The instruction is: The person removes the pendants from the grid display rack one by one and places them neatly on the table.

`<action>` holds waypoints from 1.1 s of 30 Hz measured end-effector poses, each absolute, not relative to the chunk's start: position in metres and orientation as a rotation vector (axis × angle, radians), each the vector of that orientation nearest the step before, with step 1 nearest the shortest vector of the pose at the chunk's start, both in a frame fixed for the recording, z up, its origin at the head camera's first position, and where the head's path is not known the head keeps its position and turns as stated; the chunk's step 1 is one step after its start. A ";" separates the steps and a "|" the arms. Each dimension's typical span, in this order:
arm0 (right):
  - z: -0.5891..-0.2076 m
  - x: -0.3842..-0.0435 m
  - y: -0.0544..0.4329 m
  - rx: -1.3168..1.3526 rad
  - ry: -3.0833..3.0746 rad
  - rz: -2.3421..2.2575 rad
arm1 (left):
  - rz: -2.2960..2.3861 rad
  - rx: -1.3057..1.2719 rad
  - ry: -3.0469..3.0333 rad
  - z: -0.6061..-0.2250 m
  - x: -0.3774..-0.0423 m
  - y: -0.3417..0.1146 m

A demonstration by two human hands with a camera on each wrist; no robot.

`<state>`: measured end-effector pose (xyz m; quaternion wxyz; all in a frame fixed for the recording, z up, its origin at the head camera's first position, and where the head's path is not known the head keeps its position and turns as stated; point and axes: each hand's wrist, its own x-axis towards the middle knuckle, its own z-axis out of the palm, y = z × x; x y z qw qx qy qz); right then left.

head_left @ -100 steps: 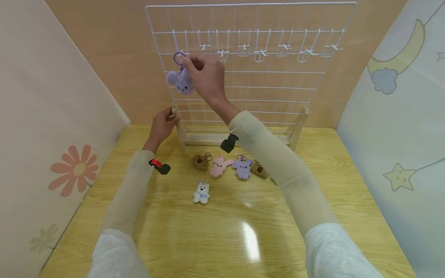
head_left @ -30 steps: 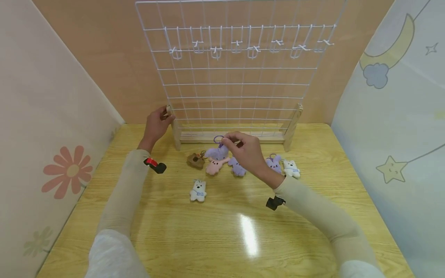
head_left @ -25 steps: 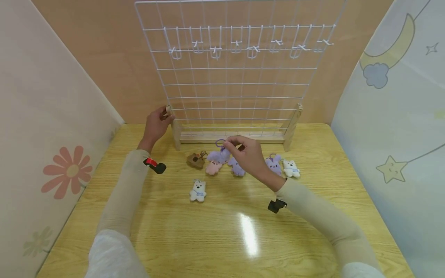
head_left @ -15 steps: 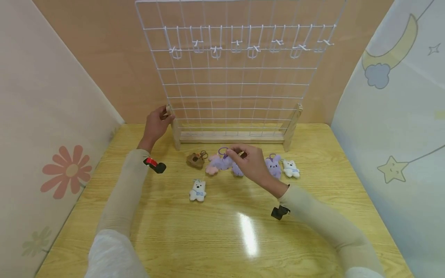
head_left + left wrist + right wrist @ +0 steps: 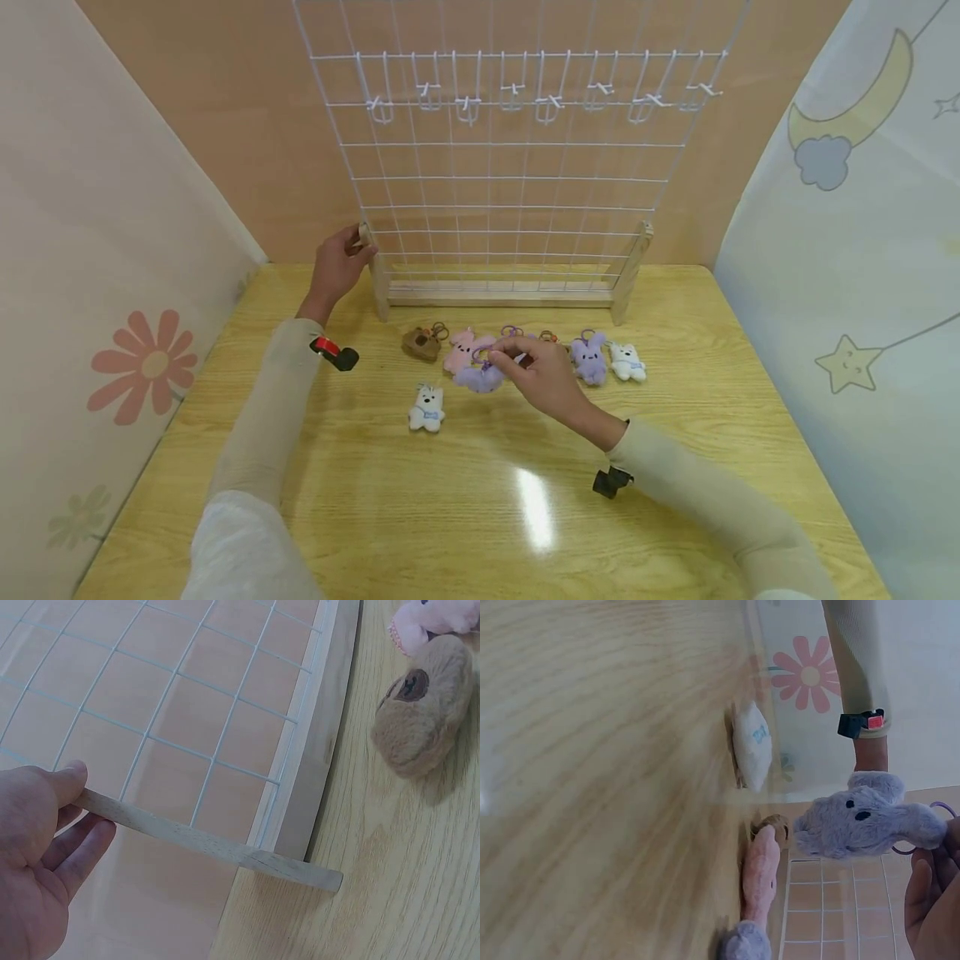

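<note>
Between thumb and fingers, my right hand (image 5: 543, 375) pinches the purple ring of a lavender plush keychain (image 5: 480, 379). In the right wrist view the plush (image 5: 855, 819) hangs from that ring above the table. My left hand (image 5: 339, 271) grips the left wooden post (image 5: 202, 840) of a white wire grid rack (image 5: 510, 158). Beneath and behind the right hand lie a pink plush keychain (image 5: 459, 354) and other charms, partly covered. A brown plush keychain (image 5: 422, 344) is to the left, and a white bear keychain (image 5: 427, 408) lies nearer the front.
Several white hooks (image 5: 551, 102) hang in a row on the rack's upper wire. Another lavender plush keychain (image 5: 590, 360) and a white one (image 5: 627, 362) lie to the right on the wooden table (image 5: 360, 517). Printed walls (image 5: 847, 275) stand on both sides.
My right hand has come down from the rack's upper left with the lavender plush keychain, then shifted slightly toward the table's front. The left hand keeps its grip on the post.
</note>
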<state>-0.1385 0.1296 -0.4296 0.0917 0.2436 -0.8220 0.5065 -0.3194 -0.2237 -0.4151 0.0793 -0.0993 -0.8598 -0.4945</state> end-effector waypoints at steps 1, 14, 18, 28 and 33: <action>-0.431 -0.137 0.130 0.733 -2.434 1.498 | -1.480 -0.297 -2.572 -0.415 -0.319 -0.224; -0.450 -0.116 0.128 0.768 -2.491 1.582 | -1.496 -0.302 -2.548 -0.416 -0.321 -0.224; -0.455 -0.108 0.128 0.768 -2.525 1.592 | -1.480 -0.301 -2.550 -0.415 -0.320 -0.224; -0.464 -0.109 0.130 0.759 -2.601 1.545 | -1.473 -0.303 -2.551 -0.414 -0.320 -0.224; -0.466 -0.118 0.132 0.704 -2.649 1.502 | -1.475 -0.305 -2.557 -0.414 -0.318 -0.223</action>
